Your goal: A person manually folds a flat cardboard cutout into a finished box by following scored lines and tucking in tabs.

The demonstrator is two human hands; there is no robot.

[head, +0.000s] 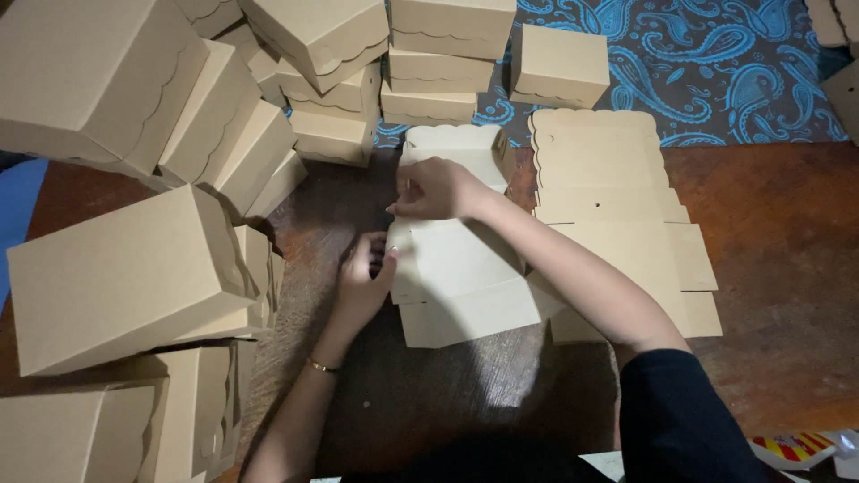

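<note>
Head view, looking straight down: nearest, a dark sleeve (pixel 689 420) fills the bottom right corner, and beside it a striped red-and-yellow object (pixel 796 444) is cut off by the frame edge, too little showing to say what it is. The left hand (pixel 362 282), a thin gold bracelet (pixel 320 366) at its wrist, curls its fingers against the left edge of the half-folded box (pixel 456 277), which lies on the dark wooden table (pixel 787 295) right in the middle. The fingertips tuck behind the cardboard, so how tightly they grip is hard to tell. Just beyond, the right hand (pixel 438 190) pinches a flap of that same box between thumb and fingers, knuckles up, hiding the fold beneath. To the right, a stack of flat blanks (pixel 608 206) with scalloped edges lies touching the box. On the left, finished boxes (pixel 125 277) pile up, several cropped by the frame. Farther back, more closed boxes (pixel 429 72) are stacked, resting partly on a blue paisley cloth (pixel 716 63).
</note>
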